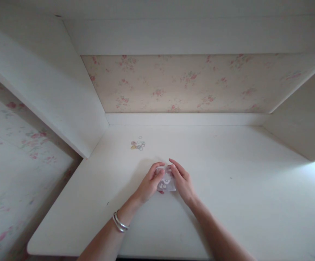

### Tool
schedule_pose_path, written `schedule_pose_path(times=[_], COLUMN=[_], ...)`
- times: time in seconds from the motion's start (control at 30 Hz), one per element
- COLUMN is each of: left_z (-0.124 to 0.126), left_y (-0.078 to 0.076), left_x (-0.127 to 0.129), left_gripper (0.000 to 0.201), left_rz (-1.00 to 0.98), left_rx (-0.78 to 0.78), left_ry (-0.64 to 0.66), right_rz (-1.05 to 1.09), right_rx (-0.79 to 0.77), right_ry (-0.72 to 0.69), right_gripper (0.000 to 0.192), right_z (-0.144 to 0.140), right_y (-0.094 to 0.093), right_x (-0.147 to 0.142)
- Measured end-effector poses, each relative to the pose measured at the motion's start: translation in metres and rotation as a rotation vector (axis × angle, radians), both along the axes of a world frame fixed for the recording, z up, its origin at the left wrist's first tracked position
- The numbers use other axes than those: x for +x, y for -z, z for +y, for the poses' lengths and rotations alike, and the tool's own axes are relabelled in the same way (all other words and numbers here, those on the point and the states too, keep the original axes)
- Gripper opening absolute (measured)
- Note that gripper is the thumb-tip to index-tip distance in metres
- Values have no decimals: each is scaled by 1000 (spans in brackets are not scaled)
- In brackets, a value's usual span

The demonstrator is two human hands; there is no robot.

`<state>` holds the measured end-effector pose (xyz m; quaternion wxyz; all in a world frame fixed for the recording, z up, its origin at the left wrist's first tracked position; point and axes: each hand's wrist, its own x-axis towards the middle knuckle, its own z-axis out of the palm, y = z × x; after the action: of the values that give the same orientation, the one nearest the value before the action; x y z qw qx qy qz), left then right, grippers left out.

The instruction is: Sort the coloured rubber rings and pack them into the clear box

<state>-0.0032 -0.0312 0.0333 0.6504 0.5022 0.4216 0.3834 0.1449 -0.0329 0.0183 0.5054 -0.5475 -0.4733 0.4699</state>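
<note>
Near the middle of the white desk I hold a small clear plastic case [169, 185] with a few small white pieces showing inside it. My left hand [150, 182] is closed around its left side, the thumb on top and fingertips showing underneath. On the opposite side, my right hand [183, 183] grips the upper right corner, with one finger stretched past the far edge. Whether the lid is latched cannot be made out. Beyond my left hand, a small cluster of thin coloured rings [138, 146] lies loose on the desk.
The white desk [244, 210] has a low back ledge [187, 119] and a side panel [49, 69] on the left. A shelf [187, 34] overhangs the back. Tiny dark specks, including a curved one [108, 203], mark the desktop.
</note>
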Motion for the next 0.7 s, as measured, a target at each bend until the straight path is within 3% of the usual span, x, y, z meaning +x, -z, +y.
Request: schedule_pose_path(times=[0.1,0.37,0.53,0.7], left_z=[-1,2,6,8], left_y=[0,-1,-1,0], left_x=[2,2,0,-3], left_gripper=[48,48,54,67], left_rz=[-13,-70,-122,-139], left_rx=[-9,-40,-3,-31], left_ry=[25,-87,-224,-284], right_rz=[27,86,287,320], right_rx=[-41,-17,-111,-127], right_ry=[-17,-47,-173,-248], right_gripper=[55,48,55,55], right_z=[1,1,-1,-1], right_y=[1,0,-5,-7], right_x=[0,-2,-4,-2])
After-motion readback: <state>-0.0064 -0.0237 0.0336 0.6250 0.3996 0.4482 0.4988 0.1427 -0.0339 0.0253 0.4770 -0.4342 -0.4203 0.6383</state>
